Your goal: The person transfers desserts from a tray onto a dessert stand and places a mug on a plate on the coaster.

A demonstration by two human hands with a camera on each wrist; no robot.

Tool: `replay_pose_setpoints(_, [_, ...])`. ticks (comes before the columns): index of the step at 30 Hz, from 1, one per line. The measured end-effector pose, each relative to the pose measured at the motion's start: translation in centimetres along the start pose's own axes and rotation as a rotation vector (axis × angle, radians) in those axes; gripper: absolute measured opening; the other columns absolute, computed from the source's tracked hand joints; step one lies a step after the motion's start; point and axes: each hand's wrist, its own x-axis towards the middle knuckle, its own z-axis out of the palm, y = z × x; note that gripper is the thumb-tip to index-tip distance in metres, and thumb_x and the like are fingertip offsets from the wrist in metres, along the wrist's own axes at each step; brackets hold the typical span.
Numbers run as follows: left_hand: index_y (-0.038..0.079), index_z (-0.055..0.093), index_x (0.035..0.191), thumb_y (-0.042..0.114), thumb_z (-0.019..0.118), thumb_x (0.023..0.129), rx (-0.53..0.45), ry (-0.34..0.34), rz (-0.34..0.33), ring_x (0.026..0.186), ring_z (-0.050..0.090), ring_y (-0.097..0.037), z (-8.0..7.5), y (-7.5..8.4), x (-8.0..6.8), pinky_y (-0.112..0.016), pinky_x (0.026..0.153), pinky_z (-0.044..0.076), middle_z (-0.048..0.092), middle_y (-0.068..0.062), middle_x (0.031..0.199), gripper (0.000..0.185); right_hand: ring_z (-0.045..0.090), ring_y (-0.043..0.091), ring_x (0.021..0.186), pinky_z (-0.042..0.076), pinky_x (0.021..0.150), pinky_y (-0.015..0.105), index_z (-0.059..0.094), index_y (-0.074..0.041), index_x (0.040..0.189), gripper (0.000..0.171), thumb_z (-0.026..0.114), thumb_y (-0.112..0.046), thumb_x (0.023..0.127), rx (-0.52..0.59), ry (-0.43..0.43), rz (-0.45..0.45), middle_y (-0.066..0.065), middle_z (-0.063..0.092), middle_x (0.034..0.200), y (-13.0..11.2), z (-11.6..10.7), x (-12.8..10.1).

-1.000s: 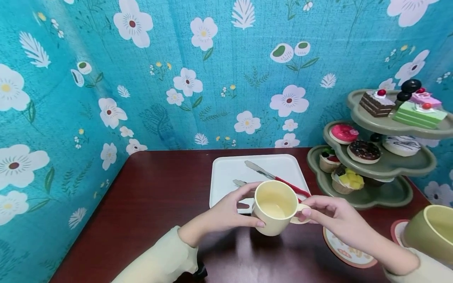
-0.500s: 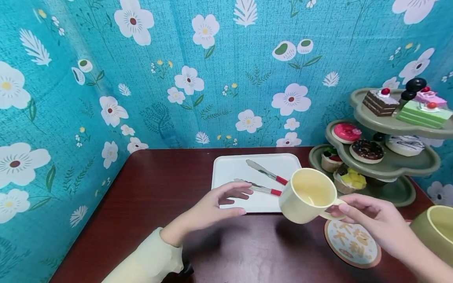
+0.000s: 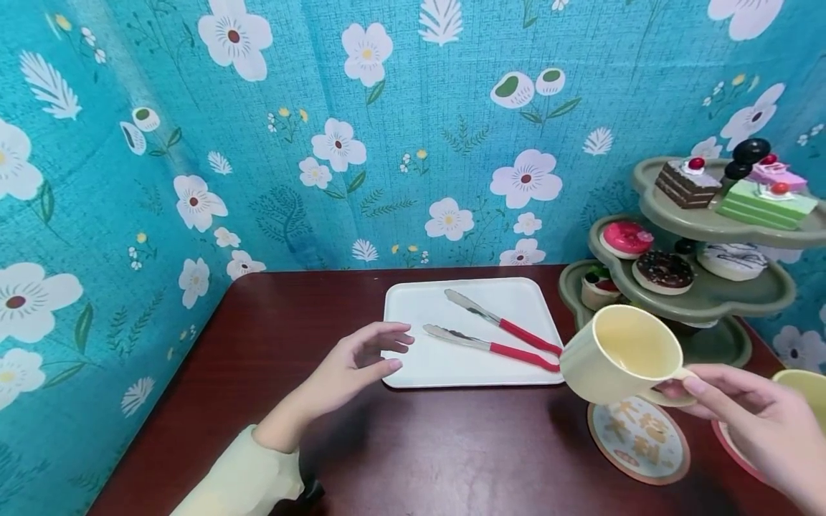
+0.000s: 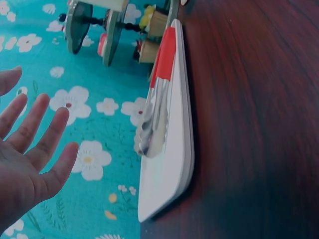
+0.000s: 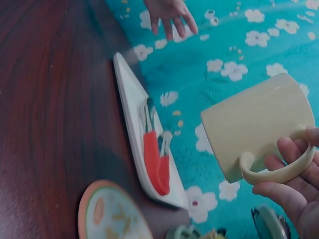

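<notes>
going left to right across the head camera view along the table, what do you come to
left hand → white tray → red-handled tongs → cream mug → right hand

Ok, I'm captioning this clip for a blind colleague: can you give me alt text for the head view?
A person's right hand holds a pale yellow cup by its handle above a round coaster on a dark red table. The left hand hovers open beside a white tray holding red-handled tongs; a tiered stand of toy cakes stands behind.
</notes>
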Motion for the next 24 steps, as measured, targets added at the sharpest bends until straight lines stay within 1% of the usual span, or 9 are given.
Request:
replay_pose_setpoints(3, [0.006, 0.057, 0.141, 0.003, 0.068, 0.096, 0.026, 0.022, -0.008, 0.120, 0.062, -0.035, -0.5, -0.2, -0.4, -0.040, 0.095, 0.054, 0.064, -0.013, 0.133, 0.046, 0.074, 0.007, 0.086, 0.057, 0.068, 0.018, 0.075, -0.007, 0.110, 0.036, 0.050, 0.016, 0.100, 0.062, 0.034, 0.009, 0.001, 0.078, 0.096, 0.8, -0.4, -0.5])
replay_pose_setpoints(5, [0.004, 0.057, 0.140, 0.003, 0.068, 0.096, 0.042, 0.037, -0.014, 0.119, 0.063, -0.035, -0.7, -0.3, -0.7, -0.039, 0.094, 0.055, 0.065, -0.011, 0.132, 0.046, 0.072, 0.002, 0.085, 0.055, 0.065, 0.017, 0.076, -0.016, 0.107, 0.038, 0.052, 0.012, 0.101, 0.001, 0.059, 0.053, -0.004, 0.077, 0.094, 1.3, -0.7, -0.9])
replay_pose_setpoints(8, [0.005, 0.058, 0.140, 0.004, 0.069, 0.096, 0.055, 0.062, -0.028, 0.118, 0.064, -0.034, -1.1, -0.5, -1.1, -0.038, 0.092, 0.056, 0.067, -0.010, 0.129, 0.046, 0.069, -0.004, 0.084, 0.051, 0.063, 0.014, 0.075, -0.028, 0.105, 0.040, 0.053, 0.006, 0.103, -0.160, 0.063, 0.124, -0.013, 0.075, 0.093, 1.8, -1.3, -1.4])
replay_pose_setpoints(10, [0.008, 0.060, 0.139, 0.005, 0.070, 0.096, 0.059, 0.080, -0.043, 0.117, 0.064, -0.032, -1.3, -0.5, -1.4, -0.037, 0.091, 0.056, 0.068, -0.009, 0.128, 0.045, 0.069, -0.003, 0.084, 0.051, 0.063, 0.014, 0.075, -0.028, 0.103, 0.040, 0.052, 0.005, 0.103, -0.116, 0.064, 0.160, -0.013, 0.075, 0.092, 2.4, -1.6, -1.7])
replay_pose_setpoints(13, [0.012, 0.062, 0.137, 0.008, 0.071, 0.096, 0.060, 0.094, -0.061, 0.117, 0.065, -0.031, -1.4, -0.5, -1.7, -0.037, 0.091, 0.056, 0.068, -0.010, 0.127, 0.042, 0.071, 0.001, 0.081, 0.054, 0.062, 0.017, 0.076, -0.025, 0.101, 0.042, 0.050, 0.008, 0.103, -0.008, 0.074, 0.181, -0.010, 0.076, 0.090, 3.4, -1.9, -2.3])
replay_pose_setpoints(16, [0.012, 0.063, 0.136, 0.009, 0.071, 0.096, 0.060, 0.098, -0.072, 0.116, 0.065, -0.029, -1.5, -0.5, -1.8, -0.038, 0.091, 0.056, 0.069, -0.010, 0.125, 0.041, 0.071, 0.002, 0.079, 0.055, 0.061, 0.019, 0.076, -0.026, 0.099, 0.043, 0.049, 0.007, 0.104, 0.002, 0.072, 0.195, -0.012, 0.075, 0.091, 4.5, -2.1, -2.9])
replay_pose_setpoints(18, [0.011, 0.063, 0.136, 0.010, 0.070, 0.097, 0.059, 0.095, -0.075, 0.115, 0.066, -0.026, -1.4, -0.6, -1.8, -0.037, 0.092, 0.056, 0.069, -0.009, 0.125, 0.040, 0.071, 0.002, 0.080, 0.056, 0.061, 0.020, 0.076, -0.023, 0.098, 0.043, 0.048, 0.009, 0.103, 0.038, 0.066, 0.175, -0.011, 0.075, 0.092, 5.3, -2.4, -3.3])
replay_pose_setpoints(20, [0.011, 0.063, 0.136, 0.010, 0.070, 0.097, 0.056, 0.087, -0.081, 0.115, 0.066, -0.025, -1.3, -0.7, -1.8, -0.036, 0.092, 0.056, 0.069, -0.010, 0.125, 0.040, 0.072, 0.004, 0.081, 0.057, 0.061, 0.021, 0.076, -0.018, 0.099, 0.042, 0.046, 0.011, 0.103, 0.118, 0.057, 0.173, -0.009, 0.076, 0.093, 6.1, -2.6, -3.6])
replay_pose_setpoints(24, [0.010, 0.062, 0.137, 0.011, 0.069, 0.098, 0.053, 0.072, -0.096, 0.116, 0.066, -0.025, -1.2, -0.7, -1.7, -0.034, 0.092, 0.055, 0.069, -0.010, 0.125, 0.039, 0.072, 0.005, 0.079, 0.057, 0.060, 0.022, 0.076, -0.012, 0.096, 0.037, 0.046, 0.008, 0.104, 0.105, 0.057, 0.227, -0.008, 0.076, 0.091, 7.0, -3.3, -4.0])
